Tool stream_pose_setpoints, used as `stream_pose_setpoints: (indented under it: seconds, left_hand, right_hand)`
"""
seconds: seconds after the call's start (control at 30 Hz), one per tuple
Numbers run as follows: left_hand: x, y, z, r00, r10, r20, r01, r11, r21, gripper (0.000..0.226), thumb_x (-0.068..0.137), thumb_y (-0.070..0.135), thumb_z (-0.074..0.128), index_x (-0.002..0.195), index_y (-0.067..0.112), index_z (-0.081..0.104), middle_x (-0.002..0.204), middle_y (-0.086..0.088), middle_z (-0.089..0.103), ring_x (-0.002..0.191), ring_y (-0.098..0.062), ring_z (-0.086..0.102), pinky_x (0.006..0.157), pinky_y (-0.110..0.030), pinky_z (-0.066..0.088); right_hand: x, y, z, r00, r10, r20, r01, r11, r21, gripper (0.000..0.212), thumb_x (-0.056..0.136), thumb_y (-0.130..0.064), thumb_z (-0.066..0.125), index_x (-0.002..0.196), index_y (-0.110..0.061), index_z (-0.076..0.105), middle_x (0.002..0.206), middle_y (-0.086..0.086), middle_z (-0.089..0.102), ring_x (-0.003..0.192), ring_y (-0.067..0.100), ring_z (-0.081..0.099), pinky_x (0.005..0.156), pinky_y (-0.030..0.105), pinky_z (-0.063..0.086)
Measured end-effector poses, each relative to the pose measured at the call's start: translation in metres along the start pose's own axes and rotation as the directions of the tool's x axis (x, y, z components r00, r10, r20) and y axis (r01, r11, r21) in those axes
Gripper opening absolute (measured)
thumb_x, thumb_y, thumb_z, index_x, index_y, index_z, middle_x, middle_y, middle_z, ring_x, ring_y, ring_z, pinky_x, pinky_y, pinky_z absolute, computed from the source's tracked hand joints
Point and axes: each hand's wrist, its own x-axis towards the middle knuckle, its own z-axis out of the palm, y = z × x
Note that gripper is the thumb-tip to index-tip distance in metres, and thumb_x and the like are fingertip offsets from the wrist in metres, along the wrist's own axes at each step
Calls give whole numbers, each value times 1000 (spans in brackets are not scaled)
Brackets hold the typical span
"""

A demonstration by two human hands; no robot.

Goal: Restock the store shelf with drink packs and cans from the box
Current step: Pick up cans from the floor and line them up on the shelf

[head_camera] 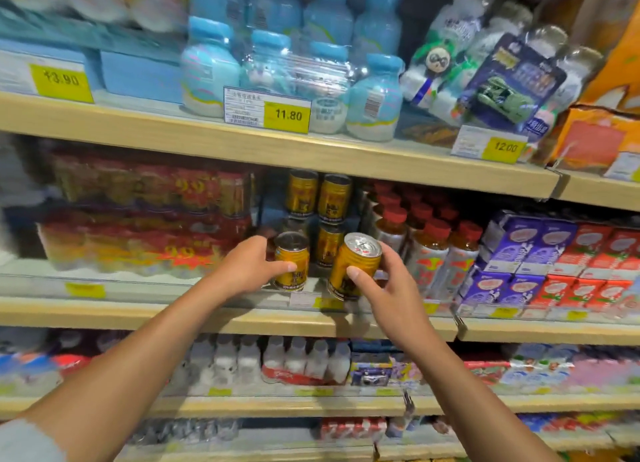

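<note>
My left hand [251,265] grips a gold can [294,271] that stands upright at the front of the middle shelf [242,317]. My right hand [388,288] holds a second gold can [349,271], tilted to the right, just in front of the shelf lip. Behind them stand more gold cans [320,198], stacked two high. The box is out of view.
Red shrink-wrapped can packs [145,215] fill the shelf to the left. Red-capped bottles [429,239] and purple and red cartons [540,264] stand to the right. Blue bottle packs [284,63] sit on the shelf above, white bottles [301,357] below.
</note>
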Motion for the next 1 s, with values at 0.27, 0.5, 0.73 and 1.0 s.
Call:
stream_pose_setpoints:
  seconds: [0.27, 0.5, 0.73, 1.0]
  left_hand:
    - [15, -14, 5, 997, 43, 60, -42, 999, -13, 72, 81, 51, 73, 140, 25, 41, 119, 2, 68, 104, -15, 65, 90, -38, 55]
    - [14, -13, 4, 991, 80, 107, -75, 996, -48, 76, 79, 54, 70, 143, 30, 37, 129, 6, 63, 112, -13, 61, 96, -39, 53]
    - [4, -1, 6, 999, 25, 40, -29, 994, 107, 42, 83, 45, 74, 106, 18, 53, 86, 3, 63, 77, -10, 60, 56, -25, 42]
    - [6, 3, 7, 1000, 7, -4, -6, 990, 141, 42, 87, 46, 69, 109, 22, 41, 87, 2, 56, 81, -18, 57, 57, -27, 37]
  right_hand:
    - [46, 2, 37, 992, 123, -10, -121, 950, -289, 36, 93, -39, 66, 118, -18, 51, 103, -2, 62, 94, 15, 60, 73, 29, 48]
    - [55, 7, 49, 981, 191, 11, -175, 921, -349, 47, 96, -29, 65, 136, -16, 46, 117, 2, 64, 110, 20, 60, 90, 35, 50]
    - [67, 19, 47, 973, 227, 29, -187, 862, -471, 47, 89, -30, 73, 128, -19, 49, 107, 0, 67, 100, 19, 64, 87, 39, 54]
    - [70, 31, 59, 981, 188, -41, -179, 807, -562, 54, 87, -32, 73, 131, -17, 46, 102, 2, 70, 95, 23, 67, 83, 43, 57]
